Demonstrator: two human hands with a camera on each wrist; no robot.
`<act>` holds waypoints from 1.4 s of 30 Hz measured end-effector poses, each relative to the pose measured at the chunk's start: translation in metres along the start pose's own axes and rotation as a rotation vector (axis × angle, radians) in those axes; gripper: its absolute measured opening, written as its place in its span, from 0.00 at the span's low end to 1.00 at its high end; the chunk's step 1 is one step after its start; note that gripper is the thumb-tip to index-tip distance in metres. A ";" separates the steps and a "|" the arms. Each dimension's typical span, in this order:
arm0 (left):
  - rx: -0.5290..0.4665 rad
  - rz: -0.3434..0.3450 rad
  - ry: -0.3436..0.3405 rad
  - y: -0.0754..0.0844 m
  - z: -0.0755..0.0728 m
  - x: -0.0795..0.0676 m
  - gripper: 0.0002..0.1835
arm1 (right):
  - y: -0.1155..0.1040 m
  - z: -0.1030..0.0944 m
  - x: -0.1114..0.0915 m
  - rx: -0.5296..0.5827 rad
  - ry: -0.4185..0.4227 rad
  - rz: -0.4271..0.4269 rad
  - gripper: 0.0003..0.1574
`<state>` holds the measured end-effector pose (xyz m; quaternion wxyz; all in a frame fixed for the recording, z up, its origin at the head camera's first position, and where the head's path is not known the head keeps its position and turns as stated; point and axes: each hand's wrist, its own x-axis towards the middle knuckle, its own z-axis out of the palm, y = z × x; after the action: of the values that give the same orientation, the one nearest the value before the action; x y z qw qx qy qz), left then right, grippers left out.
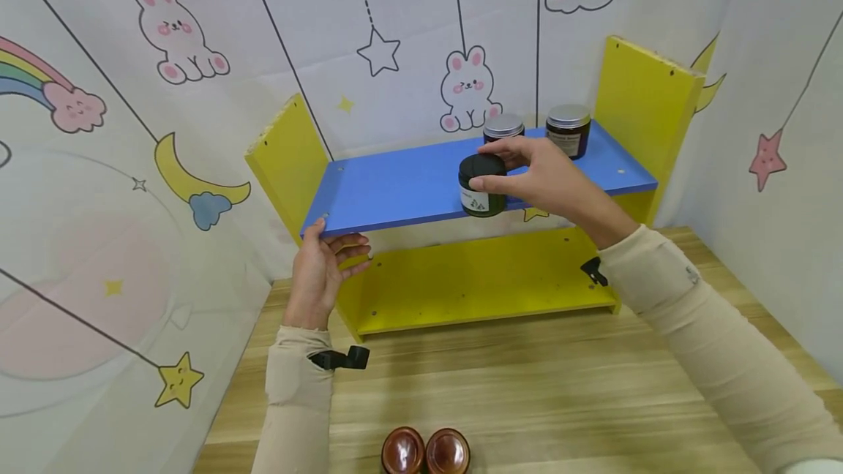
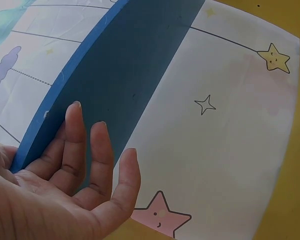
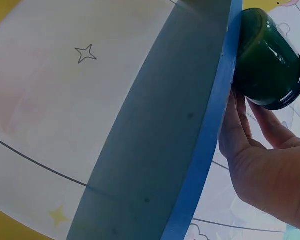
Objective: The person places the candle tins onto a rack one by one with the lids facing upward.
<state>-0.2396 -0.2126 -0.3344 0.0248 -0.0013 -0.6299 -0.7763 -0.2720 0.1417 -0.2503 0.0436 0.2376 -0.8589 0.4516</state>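
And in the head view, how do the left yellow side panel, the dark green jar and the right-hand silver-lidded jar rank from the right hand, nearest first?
From the right hand:
1. Dark green jar: held in it.
2. Right-hand silver-lidded jar: just behind it, on the blue shelf.
3. Left yellow side panel: at the shelf's far left end.

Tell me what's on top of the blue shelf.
Two silver-lidded jars stand on the blue shelf; the left hand's thumb touches its corner. The right hand, holding a green jar, covers the left one's lower part, so its base is hidden.
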 end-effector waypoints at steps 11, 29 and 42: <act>0.006 -0.001 0.007 -0.001 -0.001 0.000 0.31 | -0.012 -0.020 0.022 -0.065 -0.196 0.038 0.36; 0.001 0.000 0.008 -0.001 -0.002 -0.001 0.30 | -0.040 -0.035 0.061 -0.220 -0.437 0.049 0.31; 0.006 0.001 0.001 0.001 0.001 -0.001 0.29 | -0.044 -0.031 0.080 -0.285 -0.449 0.089 0.30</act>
<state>-0.2389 -0.2115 -0.3336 0.0256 -0.0010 -0.6324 -0.7742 -0.3273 0.1157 -0.1751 -0.1349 0.2854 -0.9115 0.2635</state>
